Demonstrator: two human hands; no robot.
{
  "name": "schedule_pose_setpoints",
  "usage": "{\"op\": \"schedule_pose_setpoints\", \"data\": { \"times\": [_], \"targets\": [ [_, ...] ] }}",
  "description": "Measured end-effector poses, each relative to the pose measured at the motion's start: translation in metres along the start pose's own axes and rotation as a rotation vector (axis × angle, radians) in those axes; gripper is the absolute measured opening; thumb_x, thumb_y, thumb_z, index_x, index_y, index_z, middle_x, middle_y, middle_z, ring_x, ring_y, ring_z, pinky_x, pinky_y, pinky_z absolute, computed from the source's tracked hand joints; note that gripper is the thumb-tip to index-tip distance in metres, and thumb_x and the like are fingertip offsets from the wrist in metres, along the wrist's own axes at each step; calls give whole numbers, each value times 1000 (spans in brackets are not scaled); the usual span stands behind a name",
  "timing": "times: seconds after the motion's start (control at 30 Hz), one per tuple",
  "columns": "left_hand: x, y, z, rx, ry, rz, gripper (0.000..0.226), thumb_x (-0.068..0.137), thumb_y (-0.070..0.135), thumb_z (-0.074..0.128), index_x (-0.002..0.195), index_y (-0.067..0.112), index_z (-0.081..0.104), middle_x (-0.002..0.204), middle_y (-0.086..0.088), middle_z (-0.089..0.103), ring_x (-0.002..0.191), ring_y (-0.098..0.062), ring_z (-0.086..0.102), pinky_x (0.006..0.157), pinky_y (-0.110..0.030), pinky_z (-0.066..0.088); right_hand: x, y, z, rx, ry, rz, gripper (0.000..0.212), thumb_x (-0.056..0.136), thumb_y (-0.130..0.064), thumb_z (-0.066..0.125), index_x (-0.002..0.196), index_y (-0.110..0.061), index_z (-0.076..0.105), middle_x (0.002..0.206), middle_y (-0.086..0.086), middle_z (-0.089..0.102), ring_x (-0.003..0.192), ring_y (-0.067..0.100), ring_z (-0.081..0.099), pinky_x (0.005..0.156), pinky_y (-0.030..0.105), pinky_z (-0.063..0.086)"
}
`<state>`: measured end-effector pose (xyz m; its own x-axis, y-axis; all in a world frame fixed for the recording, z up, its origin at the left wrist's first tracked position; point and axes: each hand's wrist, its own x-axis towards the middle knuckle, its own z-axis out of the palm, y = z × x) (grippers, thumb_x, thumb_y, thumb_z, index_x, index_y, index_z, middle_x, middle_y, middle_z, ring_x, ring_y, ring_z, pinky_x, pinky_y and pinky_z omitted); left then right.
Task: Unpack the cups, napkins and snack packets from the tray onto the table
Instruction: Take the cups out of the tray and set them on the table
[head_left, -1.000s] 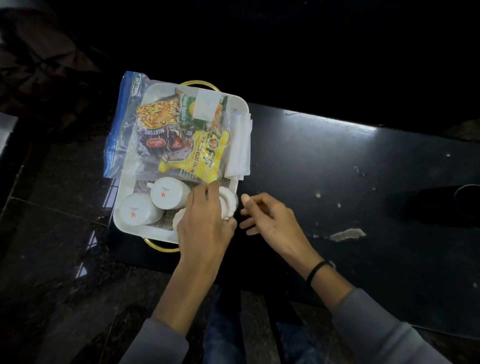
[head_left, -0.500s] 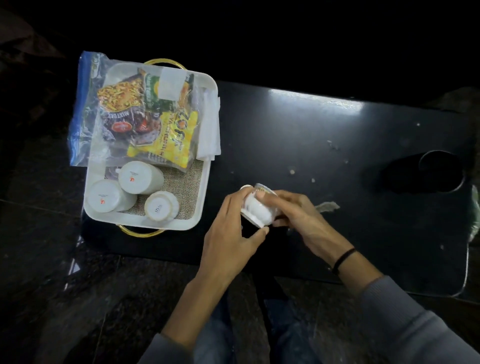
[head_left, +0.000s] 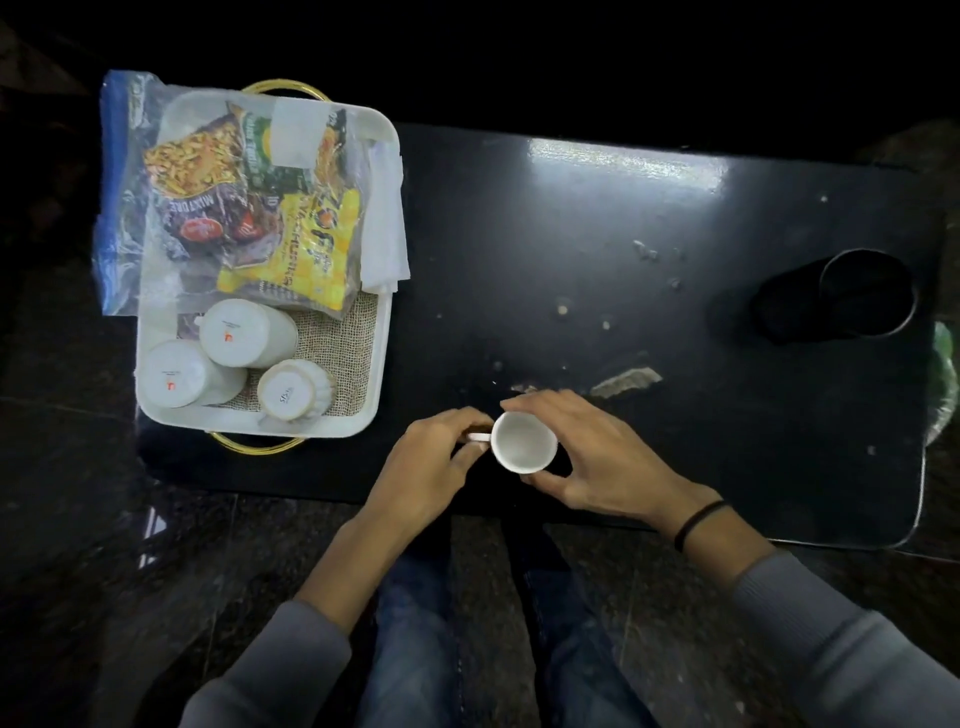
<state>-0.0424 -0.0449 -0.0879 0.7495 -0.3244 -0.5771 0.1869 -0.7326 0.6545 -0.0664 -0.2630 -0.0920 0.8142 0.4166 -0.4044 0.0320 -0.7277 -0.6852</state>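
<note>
A small white cup (head_left: 523, 441) stands upright, mouth up, on the black table (head_left: 597, 249) near its front edge. My left hand (head_left: 434, 462) pinches its handle. My right hand (head_left: 597, 452) wraps around its right side. The white tray (head_left: 382, 358) sits at the table's left end. It holds three upside-down white cups (head_left: 247, 332) (head_left: 179, 374) (head_left: 293, 389), a clear bag of snack packets (head_left: 249, 202) and white napkins (head_left: 384, 218) along its right rim.
A round cup-holder hole (head_left: 865, 291) is cut into the table's right end. Crumbs and a chipped patch (head_left: 626, 382) mark the tabletop just beyond my hands. My knees in jeans are below the table edge. Dark floor surrounds everything.
Both hands lifted the small cup out of the tray's front right corner, turned it mouth up and brought it down onto the table to the right of the tray.
</note>
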Motion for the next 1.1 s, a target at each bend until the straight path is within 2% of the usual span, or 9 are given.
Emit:
{"op": "schedule_pose_setpoints", "data": {
  "times": [0.1,0.2,0.37,0.5,0.6,0.7,0.8,0.93,1.1],
  "targets": [
    [0,-5,1,-23,8,-3,22,92,11,70,112,18,73,105,6,73,99,-11,68,90,-35,55,-1,0,4,-23,16,-26,69,86,-39,74,147,-34,43,147,-18,50,135,6,47,103,34,52],
    [-2,-9,2,-35,30,-9,21,91,11,71,110,19,74,103,8,73,95,-8,67,87,-27,54,0,-2,7,-50,22,-41,68,85,-37,75,146,-33,44,145,-17,51,133,6,47,95,34,57],
    [-3,-10,3,-36,50,-9,22,91,8,69,110,18,74,102,9,71,93,-7,67,86,-33,56,0,-4,7,-78,52,-53,66,82,-38,78,141,-30,49,140,-18,53,127,5,48,84,33,60],
    [-5,-4,0,43,35,-36,29,91,13,67,115,30,70,111,16,70,102,-7,66,86,-38,56,3,-7,4,-93,1,-51,80,73,-50,85,141,-29,49,140,-16,52,128,6,46,93,24,49],
    [-7,2,-4,109,36,-44,38,90,12,64,119,36,66,116,19,68,103,-8,65,85,-38,55,8,-11,0,-107,-20,-49,85,73,-69,76,142,-27,49,141,-14,52,129,6,45,100,26,44],
    [-10,5,-11,139,60,-43,47,88,5,58,122,36,65,121,18,66,101,-14,66,85,-37,54,17,-20,-4,-116,-22,-57,82,78,-73,67,142,-25,49,140,-11,54,129,7,46,103,29,45],
    [-13,4,-19,172,150,-23,46,88,6,56,124,34,65,122,17,66,105,-13,65,84,-35,54,29,-30,-9,-122,-19,-93,71,84,-65,68,139,-22,53,136,-10,58,127,8,48,104,31,46],
    [-18,-5,-35,215,332,-4,32,92,15,61,120,29,66,116,11,68,103,-17,64,83,-35,51,54,-52,-11,-147,-23,-129,58,88,-54,70,134,-21,57,132,-9,61,124,10,50,100,30,47],
    [-22,-31,-61,390,521,34,39,79,4,73,116,18,70,113,1,71,108,-24,64,92,-37,42,92,-85,-3,-125,-29,-171,48,89,-44,71,130,-23,59,126,-12,63,119,10,52,89,34,54]
  ]
}}
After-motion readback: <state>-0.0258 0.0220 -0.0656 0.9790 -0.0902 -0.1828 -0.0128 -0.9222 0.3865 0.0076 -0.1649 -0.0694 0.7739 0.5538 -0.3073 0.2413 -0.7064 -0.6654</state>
